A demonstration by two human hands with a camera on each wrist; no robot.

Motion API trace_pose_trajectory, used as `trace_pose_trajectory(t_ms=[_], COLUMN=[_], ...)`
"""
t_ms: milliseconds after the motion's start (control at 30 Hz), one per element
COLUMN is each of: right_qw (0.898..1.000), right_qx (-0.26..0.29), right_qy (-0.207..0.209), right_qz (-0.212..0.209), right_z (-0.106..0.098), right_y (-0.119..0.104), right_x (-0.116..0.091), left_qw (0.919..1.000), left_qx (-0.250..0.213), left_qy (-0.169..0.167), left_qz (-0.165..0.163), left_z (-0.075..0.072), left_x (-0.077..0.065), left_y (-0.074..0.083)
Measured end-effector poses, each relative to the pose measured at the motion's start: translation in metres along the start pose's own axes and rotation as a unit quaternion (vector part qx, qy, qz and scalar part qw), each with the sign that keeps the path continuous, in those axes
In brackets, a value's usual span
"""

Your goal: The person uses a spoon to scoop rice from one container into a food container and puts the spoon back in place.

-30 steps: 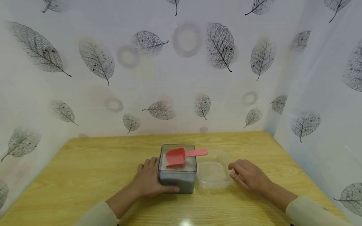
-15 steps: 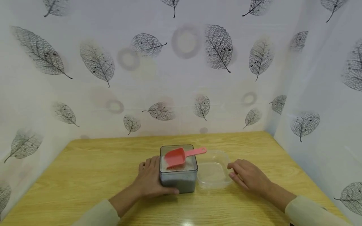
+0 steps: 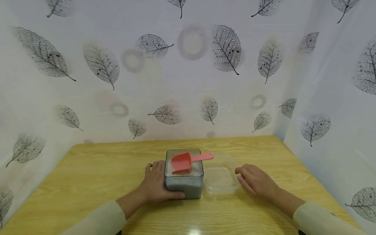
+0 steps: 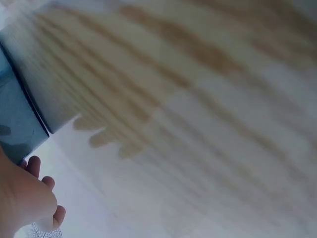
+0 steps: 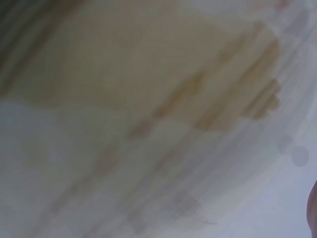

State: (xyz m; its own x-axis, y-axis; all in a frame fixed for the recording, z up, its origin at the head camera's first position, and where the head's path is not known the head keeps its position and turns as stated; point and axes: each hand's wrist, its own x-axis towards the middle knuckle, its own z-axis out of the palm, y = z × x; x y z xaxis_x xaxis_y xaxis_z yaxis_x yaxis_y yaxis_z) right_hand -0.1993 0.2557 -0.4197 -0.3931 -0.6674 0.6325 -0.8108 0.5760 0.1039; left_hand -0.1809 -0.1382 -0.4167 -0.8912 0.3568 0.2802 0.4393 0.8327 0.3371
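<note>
A square clear container (image 3: 184,187) filled with pale, fine grains stands on the wooden table. On the grains lies a red scoop (image 3: 182,162), its pink handle jutting past the right rim. My left hand (image 3: 157,182) grips this container from the left, thumb along the front, other fingers at the side and back. In the left wrist view, part of the container (image 4: 22,106) shows beside the hand (image 4: 25,196). To its right sits a shallow clear plastic box (image 3: 220,189). My right hand (image 3: 258,182) holds the box's right rim with bent fingers; the exact contact is hard to see.
The wooden table (image 3: 111,163) reaches back to a white curtain (image 3: 188,81) printed with dark leaves, which also hangs along both sides. The right wrist view is mostly blurred table surface.
The head view has shifted slightly. Both hands, the square container, the scoop and the plastic box keep their places.
</note>
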Motion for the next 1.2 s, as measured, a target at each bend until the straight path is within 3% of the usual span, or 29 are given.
trace_pose_trajectory(t_ms=[433, 700, 1200], right_qw=[1.000, 0.999, 0.999], right_qx=[-0.020, -0.013, -0.029], right_qy=[0.010, 0.031, 0.043], right_qz=[0.006, 0.022, 0.005], right_z=[0.0023, -0.0057, -0.0012], right_y=[-0.0026, -0.0001, 0.0013], right_x=[0.0053, 0.0033, 0.0017], left_qw=[0.9999, 0.9998, 1.0000], left_qx=[-0.010, -0.004, -0.006], left_qy=[0.006, 0.013, 0.003], left_qz=[0.009, 0.016, 0.006], left_z=[-0.0011, 0.0015, 0.0016], left_x=[-0.0018, 0.0007, 0.0010], left_y=[-0.0077, -0.0035, -0.0009])
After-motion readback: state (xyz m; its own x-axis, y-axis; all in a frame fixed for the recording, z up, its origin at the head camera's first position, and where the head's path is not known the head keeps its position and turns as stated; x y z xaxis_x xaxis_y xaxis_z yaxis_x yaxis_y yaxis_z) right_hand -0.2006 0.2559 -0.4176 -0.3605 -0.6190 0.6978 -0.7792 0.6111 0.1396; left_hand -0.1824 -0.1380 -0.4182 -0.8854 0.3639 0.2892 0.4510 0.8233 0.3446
